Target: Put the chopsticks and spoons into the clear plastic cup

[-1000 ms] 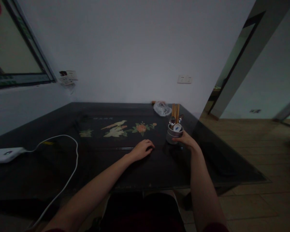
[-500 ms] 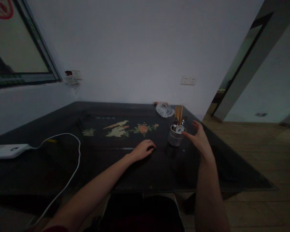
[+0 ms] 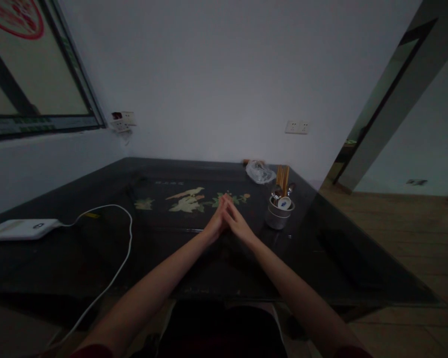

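My left hand [image 3: 216, 221] and my right hand [image 3: 238, 224] meet over the middle of the dark glossy table [image 3: 224, 271], fingertips touching and fingers stretched out. Neither holds anything. Right of them stands a grey cylindrical holder [image 3: 278, 219]. In it are wooden chopsticks [image 3: 282, 178], metal spoons [image 3: 276, 192] and a white ceramic spoon [image 3: 284, 203] with a blue mark, whose bowl shows at the rim. Beyond my fingertips the tabletop carries a bird-and-flower picture [image 3: 186, 201].
A clear plastic bag [image 3: 260, 172] lies near the wall, behind the holder. At the left is a white device [image 3: 24, 229] with a white cable [image 3: 130, 238] running over the table's front edge. A dark flat object [image 3: 351, 261] lies at the right.
My right hand has left the holder's side and moved left to meet my left hand. The left hand has risen slightly. The white ceramic spoon now rests in the holder, and the view has shifted slightly.
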Demonstrator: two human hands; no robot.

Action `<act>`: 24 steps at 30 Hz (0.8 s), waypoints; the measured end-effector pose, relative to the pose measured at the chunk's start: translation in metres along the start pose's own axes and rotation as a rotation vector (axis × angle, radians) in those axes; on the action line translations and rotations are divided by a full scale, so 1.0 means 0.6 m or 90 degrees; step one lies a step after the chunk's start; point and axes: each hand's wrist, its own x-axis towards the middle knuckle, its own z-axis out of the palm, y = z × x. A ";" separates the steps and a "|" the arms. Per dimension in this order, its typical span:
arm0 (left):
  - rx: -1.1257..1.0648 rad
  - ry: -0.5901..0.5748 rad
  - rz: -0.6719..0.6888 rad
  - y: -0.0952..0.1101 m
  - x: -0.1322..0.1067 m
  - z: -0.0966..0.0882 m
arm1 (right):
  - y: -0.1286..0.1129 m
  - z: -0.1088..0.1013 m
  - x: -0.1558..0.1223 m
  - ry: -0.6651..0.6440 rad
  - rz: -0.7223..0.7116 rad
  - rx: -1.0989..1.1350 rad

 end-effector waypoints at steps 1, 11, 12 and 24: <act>-0.008 -0.002 0.002 -0.003 -0.001 0.003 | 0.002 0.005 -0.005 -0.010 -0.003 -0.003; -0.060 -0.079 -0.084 -0.009 -0.007 0.012 | 0.001 0.004 -0.018 -0.009 0.033 0.013; -0.066 -0.088 -0.087 -0.007 -0.008 0.012 | 0.001 0.003 -0.019 -0.012 0.034 0.020; -0.024 -0.102 -0.028 -0.029 -0.008 0.013 | 0.001 0.013 -0.029 -0.007 0.060 0.005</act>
